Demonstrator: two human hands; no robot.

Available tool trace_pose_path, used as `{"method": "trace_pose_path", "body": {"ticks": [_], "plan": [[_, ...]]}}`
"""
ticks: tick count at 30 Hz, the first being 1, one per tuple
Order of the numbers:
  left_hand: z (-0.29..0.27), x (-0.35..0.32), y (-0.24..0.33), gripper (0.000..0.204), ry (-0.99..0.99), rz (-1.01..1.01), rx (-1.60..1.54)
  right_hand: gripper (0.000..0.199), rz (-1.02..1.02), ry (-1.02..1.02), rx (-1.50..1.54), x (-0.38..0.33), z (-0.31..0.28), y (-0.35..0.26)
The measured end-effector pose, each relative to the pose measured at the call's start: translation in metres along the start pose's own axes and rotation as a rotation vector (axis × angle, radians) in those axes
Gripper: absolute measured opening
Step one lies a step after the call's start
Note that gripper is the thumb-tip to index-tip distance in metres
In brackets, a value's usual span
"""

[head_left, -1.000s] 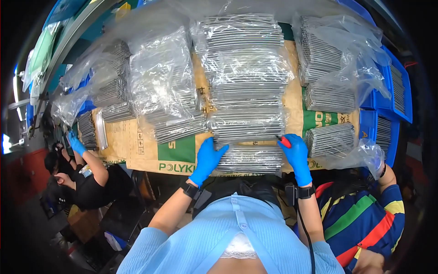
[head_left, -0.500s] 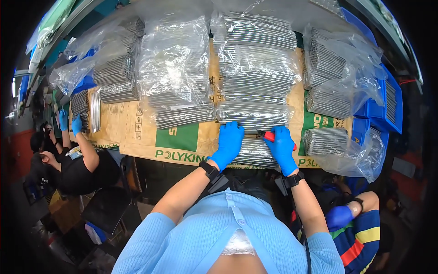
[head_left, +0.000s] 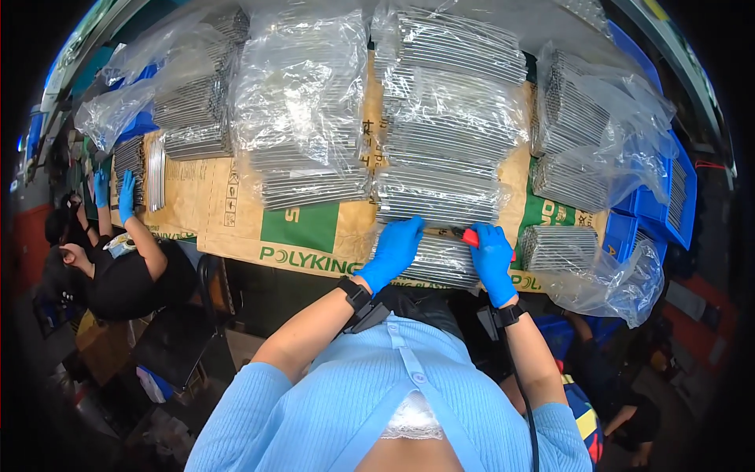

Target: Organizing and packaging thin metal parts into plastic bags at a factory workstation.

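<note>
Both of my hands wear blue gloves over a front bundle of thin silvery metal rods [head_left: 440, 263]. My left hand [head_left: 399, 245] is closed at the bundle's far left edge; its curled fingertips hide whatever they grip. Closed around red-handled pliers [head_left: 470, 237], my right hand [head_left: 493, 256] rests at the bundle's right end. The pliers' dark tip points left toward my other hand, just above the rods. Directly beyond lies another bundle of metal rods [head_left: 436, 197] in clear plastic.
Plastic-covered rod stacks [head_left: 303, 118] fill the table's far side on brown printed paper [head_left: 228, 240]. Blue bins [head_left: 683, 197] stand at the right beside a loose plastic bag [head_left: 621, 287]. At left, a co-worker [head_left: 130, 263] in blue gloves handles rods. Another person is partly visible lower right.
The view has shifted slightly. My left hand stays at the bundle's edge, and the pliers in my right hand sit slightly farther right. The person at lower right has moved mostly behind my arm.
</note>
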State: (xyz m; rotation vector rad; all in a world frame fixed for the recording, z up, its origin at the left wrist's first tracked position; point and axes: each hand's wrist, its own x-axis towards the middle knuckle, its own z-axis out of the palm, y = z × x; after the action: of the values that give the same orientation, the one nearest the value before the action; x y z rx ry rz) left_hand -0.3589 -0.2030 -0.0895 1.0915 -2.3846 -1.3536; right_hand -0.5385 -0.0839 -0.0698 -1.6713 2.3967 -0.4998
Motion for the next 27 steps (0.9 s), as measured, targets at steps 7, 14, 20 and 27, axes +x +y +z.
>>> {"method": "trace_pose_path", "body": {"ticks": [7,14,20,27], "plan": [[0.006,0.011,0.004,0.011,0.046,0.011,0.120,0.017,-0.014,-0.087,0.079,0.006,0.008,0.009],[-0.009,0.030,0.006,0.011,-0.031,-0.172,0.023,0.016,0.063,-0.287,0.253,0.041,-0.013,0.026],[-0.063,0.131,0.009,0.013,-0.412,-0.144,-0.024,0.024,0.151,-0.651,0.343,0.152,-0.058,0.025],[-0.028,0.084,0.015,0.019,-0.176,-0.313,-0.226,0.025,0.002,-0.531,0.250,0.085,-0.040,0.015]]}}
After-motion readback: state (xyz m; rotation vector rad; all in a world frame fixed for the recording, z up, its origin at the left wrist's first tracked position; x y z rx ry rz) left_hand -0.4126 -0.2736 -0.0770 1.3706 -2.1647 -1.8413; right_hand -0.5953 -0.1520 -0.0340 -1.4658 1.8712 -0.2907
